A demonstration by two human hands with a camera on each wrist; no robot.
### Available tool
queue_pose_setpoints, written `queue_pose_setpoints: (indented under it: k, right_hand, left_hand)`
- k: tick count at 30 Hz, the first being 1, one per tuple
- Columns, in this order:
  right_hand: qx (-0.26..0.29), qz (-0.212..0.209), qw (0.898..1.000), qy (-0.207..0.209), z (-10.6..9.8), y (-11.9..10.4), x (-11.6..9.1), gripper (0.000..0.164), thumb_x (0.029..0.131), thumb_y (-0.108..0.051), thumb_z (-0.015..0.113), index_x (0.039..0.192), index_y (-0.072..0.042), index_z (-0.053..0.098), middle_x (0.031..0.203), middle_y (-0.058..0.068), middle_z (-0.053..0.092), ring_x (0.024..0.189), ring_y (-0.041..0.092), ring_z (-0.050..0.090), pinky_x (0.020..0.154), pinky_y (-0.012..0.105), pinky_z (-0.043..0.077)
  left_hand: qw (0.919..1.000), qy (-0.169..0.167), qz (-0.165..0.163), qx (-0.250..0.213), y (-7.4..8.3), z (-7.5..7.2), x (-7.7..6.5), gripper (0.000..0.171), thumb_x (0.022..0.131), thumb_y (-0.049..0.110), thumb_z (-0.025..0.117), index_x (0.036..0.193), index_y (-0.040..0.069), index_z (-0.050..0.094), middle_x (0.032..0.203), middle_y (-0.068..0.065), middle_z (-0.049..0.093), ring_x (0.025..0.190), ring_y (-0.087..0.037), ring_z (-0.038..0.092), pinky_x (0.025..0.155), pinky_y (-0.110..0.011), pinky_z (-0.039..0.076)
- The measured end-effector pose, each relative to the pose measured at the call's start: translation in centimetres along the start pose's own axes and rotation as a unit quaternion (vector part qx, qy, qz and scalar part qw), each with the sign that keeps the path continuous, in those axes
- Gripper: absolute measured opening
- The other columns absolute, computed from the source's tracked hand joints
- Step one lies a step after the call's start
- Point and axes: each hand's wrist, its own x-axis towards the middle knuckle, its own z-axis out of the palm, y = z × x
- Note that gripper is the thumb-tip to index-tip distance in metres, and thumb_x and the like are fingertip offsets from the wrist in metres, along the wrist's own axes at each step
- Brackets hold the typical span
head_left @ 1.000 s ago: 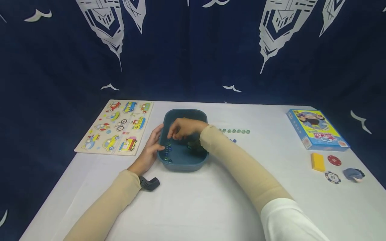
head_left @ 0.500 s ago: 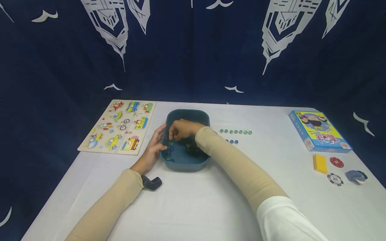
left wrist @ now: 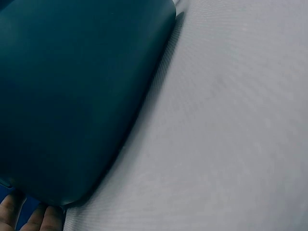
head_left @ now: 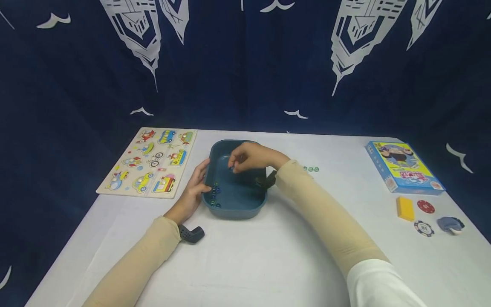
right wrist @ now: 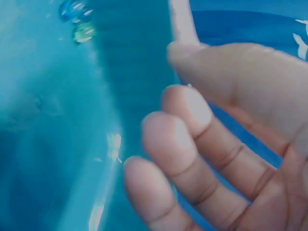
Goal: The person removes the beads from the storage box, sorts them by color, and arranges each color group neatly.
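A deep blue-green plastic bin (head_left: 235,208) stands on the white table. My left hand (head_left: 189,195) grips its left side, thumb over the rim and fingers along the outer wall. In the left wrist view, a few fingertips (left wrist: 36,219) show beside the bin's wall (left wrist: 82,96). Above the inside of the bin, my right hand (head_left: 255,157) pinches a small blue marble (head_left: 232,169) between thumb and fingers. Several blue and green glass marbles (head_left: 215,189) lie along the bin's left inner edge. The right wrist view shows blue and green marbles (right wrist: 79,19) past the curled fingers (right wrist: 168,142).
Three green marbles (head_left: 311,169) show on the table beyond my right forearm, which hides others. A wooden vehicle puzzle board (head_left: 147,162) lies left. At right are a blue game box (head_left: 404,166), a yellow block (head_left: 405,208), two chips (head_left: 426,207) and a small grey-blue object (head_left: 450,224).
My right hand has lifted from the marbles at the bin's left edge and moved right, a blue marble now in its fingers. My left hand stays on the bin.
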Motion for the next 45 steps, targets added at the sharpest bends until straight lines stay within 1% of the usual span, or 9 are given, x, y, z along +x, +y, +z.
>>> queue_pose_setpoints:
  k: [2, 5, 9, 15, 19, 25, 32, 37, 45]
  right_hand:
    - [0.046, -0.010, 0.999, 0.020, -0.6, 0.3, -1.9, 0.017, 0.087, -0.007, 0.074, 0.103, -0.002, 0.073, 0.087, 0.002, 0.069, 0.087, 0.018, 0.068, 0.081, 0.032, 0.056]
    - [0.090, -0.010, 0.994, 0.061, -1.1, 0.9, -4.8, 0.018, 0.088, -0.007, 0.073, 0.104, 0.000, 0.073, 0.086, 0.004, 0.068, 0.086, 0.021, 0.067, 0.078, 0.035, 0.056]
    - [0.107, 0.004, 0.987, 0.119, -1.2, 2.0, -8.1, 0.018, 0.088, -0.011, 0.074, 0.105, -0.004, 0.074, 0.086, 0.005, 0.068, 0.079, 0.021, 0.064, 0.072, 0.034, 0.054]
    - [0.133, 0.063, 0.968, 0.201, -1.4, 4.1, -12.7, 0.019, 0.090, -0.010, 0.070, 0.108, -0.004, 0.072, 0.086, 0.009, 0.066, 0.072, 0.019, 0.058, 0.064, 0.029, 0.049]
    - [0.131, 0.111, 0.957, 0.233, -1.5, 6.1, -15.0, 0.020, 0.091, -0.012, 0.068, 0.109, -0.004, 0.072, 0.084, 0.015, 0.065, 0.070, 0.020, 0.057, 0.060, 0.029, 0.046]
    - [0.146, 0.169, 0.947, 0.231, -1.3, 8.7, -17.3, 0.023, 0.091, -0.012, 0.068, 0.111, 0.000, 0.071, 0.080, 0.014, 0.061, 0.062, 0.012, 0.048, 0.055, 0.027, 0.041]
    - [0.166, 0.230, 0.937, 0.205, -0.7, 11.2, -18.7, 0.027, 0.091, -0.012, 0.067, 0.114, 0.001, 0.069, 0.078, 0.008, 0.061, 0.052, 0.011, 0.043, 0.049, 0.024, 0.037]
    - [0.178, 0.231, 0.936, 0.198, 0.2, 12.5, -18.8, 0.027, 0.086, -0.010, 0.073, 0.109, 0.003, 0.070, 0.073, 0.002, 0.062, 0.045, 0.008, 0.038, 0.043, 0.022, 0.034]
    - [0.148, 0.238, 0.940, 0.195, 0.6, 13.2, -18.9, 0.030, 0.085, -0.012, 0.076, 0.109, 0.003, 0.071, 0.065, -0.003, 0.052, 0.047, 0.007, 0.037, 0.046, 0.022, 0.034]
  left_hand:
    - [1.0000, -0.001, 0.002, -0.004, 0.0, 0.1, 0.0, 0.088, 0.078, 0.003, 0.045, 0.159, 0.020, 0.014, 0.167, 0.000, 0.012, 0.153, -0.024, 0.005, 0.120, -0.054, 0.000]
    - [1.0000, -0.003, 0.004, -0.005, -0.1, 0.2, -0.1, 0.088, 0.079, 0.003, 0.045, 0.160, 0.020, 0.015, 0.166, 0.000, 0.013, 0.153, -0.024, 0.007, 0.120, -0.054, 0.000]
    - [1.0000, 0.000, 0.002, -0.003, 0.0, 0.2, -0.3, 0.087, 0.079, 0.002, 0.044, 0.160, 0.020, 0.015, 0.166, 0.001, 0.013, 0.153, -0.022, 0.008, 0.120, -0.052, 0.000]
    - [1.0000, 0.002, 0.006, -0.007, 0.2, 0.2, -0.4, 0.087, 0.079, 0.001, 0.044, 0.160, 0.017, 0.014, 0.167, 0.001, 0.013, 0.153, -0.022, 0.007, 0.120, -0.052, -0.001]
    - [0.9999, 0.006, 0.008, -0.007, 0.3, 0.1, -0.5, 0.087, 0.079, 0.000, 0.044, 0.160, 0.017, 0.015, 0.166, 0.000, 0.013, 0.153, -0.022, 0.007, 0.120, -0.052, -0.002]
    - [1.0000, 0.003, 0.005, 0.000, 0.3, 0.2, -0.5, 0.087, 0.080, 0.001, 0.044, 0.160, 0.019, 0.014, 0.166, 0.002, 0.013, 0.153, -0.021, 0.007, 0.119, -0.053, -0.003]
    - [1.0000, 0.002, 0.002, 0.001, 0.5, 0.4, -0.6, 0.087, 0.080, 0.001, 0.043, 0.160, 0.018, 0.013, 0.166, 0.000, 0.013, 0.153, -0.021, 0.006, 0.119, -0.054, -0.002]
    - [1.0000, 0.004, 0.002, 0.002, 0.5, 0.3, -0.6, 0.088, 0.079, 0.001, 0.043, 0.160, 0.018, 0.013, 0.166, 0.000, 0.013, 0.153, -0.021, 0.006, 0.119, -0.053, -0.002]
    - [1.0000, 0.003, 0.002, 0.006, 0.5, 0.3, -0.5, 0.087, 0.080, 0.002, 0.043, 0.160, 0.018, 0.014, 0.167, 0.002, 0.013, 0.153, -0.020, 0.004, 0.119, -0.054, -0.003]
